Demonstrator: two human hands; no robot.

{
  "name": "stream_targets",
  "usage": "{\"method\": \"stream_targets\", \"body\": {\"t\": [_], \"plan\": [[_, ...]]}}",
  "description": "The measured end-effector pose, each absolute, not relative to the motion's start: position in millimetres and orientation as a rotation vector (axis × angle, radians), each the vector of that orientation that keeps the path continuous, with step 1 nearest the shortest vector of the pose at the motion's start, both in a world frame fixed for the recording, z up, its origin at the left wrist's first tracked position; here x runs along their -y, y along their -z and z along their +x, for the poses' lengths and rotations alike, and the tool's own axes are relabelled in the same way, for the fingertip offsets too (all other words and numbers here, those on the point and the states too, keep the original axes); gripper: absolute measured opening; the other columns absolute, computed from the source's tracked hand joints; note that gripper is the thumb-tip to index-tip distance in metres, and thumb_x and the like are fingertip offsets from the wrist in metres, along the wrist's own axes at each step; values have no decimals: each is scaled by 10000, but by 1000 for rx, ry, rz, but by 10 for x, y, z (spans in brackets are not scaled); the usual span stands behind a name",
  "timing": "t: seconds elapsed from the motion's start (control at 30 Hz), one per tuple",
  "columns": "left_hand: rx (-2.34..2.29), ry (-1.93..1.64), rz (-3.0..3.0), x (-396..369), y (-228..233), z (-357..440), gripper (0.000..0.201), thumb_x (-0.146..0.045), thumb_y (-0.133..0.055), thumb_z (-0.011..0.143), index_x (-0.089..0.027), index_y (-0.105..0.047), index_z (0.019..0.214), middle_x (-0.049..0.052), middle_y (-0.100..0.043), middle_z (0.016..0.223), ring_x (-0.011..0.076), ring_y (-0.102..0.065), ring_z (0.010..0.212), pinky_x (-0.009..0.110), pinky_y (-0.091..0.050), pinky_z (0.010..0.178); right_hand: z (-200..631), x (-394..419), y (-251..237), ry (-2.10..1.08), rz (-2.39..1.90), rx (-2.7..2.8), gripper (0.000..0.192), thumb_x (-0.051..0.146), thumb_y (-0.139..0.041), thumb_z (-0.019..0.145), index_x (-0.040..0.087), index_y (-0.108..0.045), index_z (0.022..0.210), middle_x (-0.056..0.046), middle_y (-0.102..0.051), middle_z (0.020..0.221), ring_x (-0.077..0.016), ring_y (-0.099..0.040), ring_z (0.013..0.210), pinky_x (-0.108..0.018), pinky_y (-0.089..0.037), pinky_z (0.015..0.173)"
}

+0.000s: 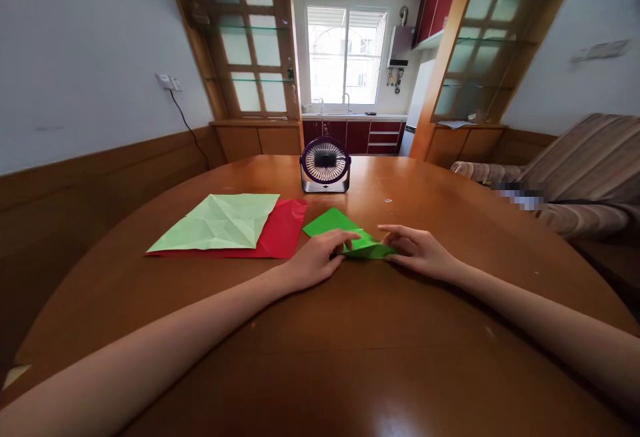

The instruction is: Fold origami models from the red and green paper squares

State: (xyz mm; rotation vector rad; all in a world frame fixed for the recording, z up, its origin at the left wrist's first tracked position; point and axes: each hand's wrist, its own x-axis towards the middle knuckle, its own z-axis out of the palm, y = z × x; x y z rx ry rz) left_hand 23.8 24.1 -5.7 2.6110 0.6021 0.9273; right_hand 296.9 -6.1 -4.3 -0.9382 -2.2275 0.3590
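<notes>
On the table point(350, 330), both hands pinch bright green, partly folded paper point(334, 222).

Three paper sheets lie out, bright green point(333, 222), pale green point(220, 222), red point(280, 231), plus one fan point(325, 165).

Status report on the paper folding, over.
Left hand and right hand both pressing the bright green paper, part folded, flat on the table. Pale green sheet on red sheet to the left. Small fan behind, clear.

Bright green paper point(333, 222), pale green creased sheet point(220, 222) over a red sheet point(280, 233), dark purple fan point(325, 165), brown table point(350, 330).
</notes>
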Motion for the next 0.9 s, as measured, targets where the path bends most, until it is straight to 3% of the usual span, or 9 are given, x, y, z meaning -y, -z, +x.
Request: {"method": "stream_targets", "body": {"t": [0.07,0.13,0.57,0.9], "plan": [[-562,-873,2693,-223,72,245,267,-70,-511,859,-187,-651,1054,44,-632,925,143,-591,835,259,-476,763,2988,65,1,-192,-866,2331,201,296,-591,882,233,-676,1053,-56,-690,917,-202,-635,872,-404,-491,858],[-525,-829,2775,-212,78,244,189,-139,-515,894,-176,-686,966,58,-634,900,156,-599,854,261,-471,764,3018,64,-45,-32,-759,2411,134,250,-573,885,225,-699,922,-54,-692,888,-199,-618,858,-427,-446,889],[-603,-769,2827,-178,44,258,169,-224,-554,894,-166,-699,961,68,-619,905,166,-591,836,272,-464,753,3243,33,-199,-227,-815,2615,223,355,-563,913,195,-695,832,-63,-651,844,-178,-579,790,-345,-425,783],[-848,-768,2542,-238,0,294,244,-317,-580,879,-153,-642,709,8,-588,734,139,-541,702,247,-394,639,3239,-6,-121,-424,-1031,2458,358,474,-552,908,174,-648,739,-50,-579,813,-172,-535,781,-323,-432,738]]}}
